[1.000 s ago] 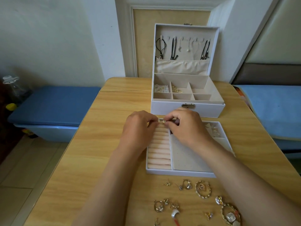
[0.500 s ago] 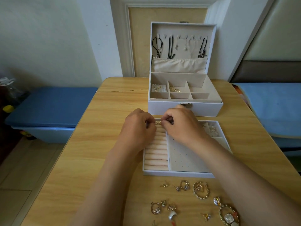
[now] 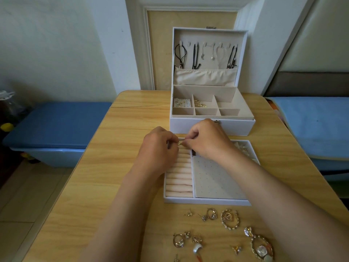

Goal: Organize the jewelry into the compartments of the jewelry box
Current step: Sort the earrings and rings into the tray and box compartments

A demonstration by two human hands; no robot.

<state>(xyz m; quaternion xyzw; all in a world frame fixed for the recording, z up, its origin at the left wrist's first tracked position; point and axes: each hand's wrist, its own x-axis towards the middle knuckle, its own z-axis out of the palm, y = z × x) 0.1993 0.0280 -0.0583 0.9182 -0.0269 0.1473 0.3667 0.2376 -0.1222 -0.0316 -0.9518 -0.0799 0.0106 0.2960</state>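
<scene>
A white jewelry box (image 3: 211, 127) stands open at the table's far side, with necklaces hung in its lid and small gold pieces in two back-left compartments. Its removable tray (image 3: 205, 201) lies in front, with pink ring rolls (image 3: 181, 178) on the left and a perforated earring panel (image 3: 215, 178) in the middle. Over the far end of the ring rolls, my left hand (image 3: 158, 150) and my right hand (image 3: 207, 140) together pinch a small gold ring (image 3: 179, 142). Loose gold earrings and rings (image 3: 211, 214) lie on the table nearest me.
The wooden table (image 3: 117, 167) has a blue bench (image 3: 56, 127) to its left and a blue-covered seat (image 3: 309, 125) to its right. A large oval pendant (image 3: 262, 248) lies at the near right. The tray's right compartments (image 3: 243, 148) hold small pieces.
Both hands have stayed together over the far end of the ring rolls, with the small gold piece still pinched between them. The camera view has shifted slightly.
</scene>
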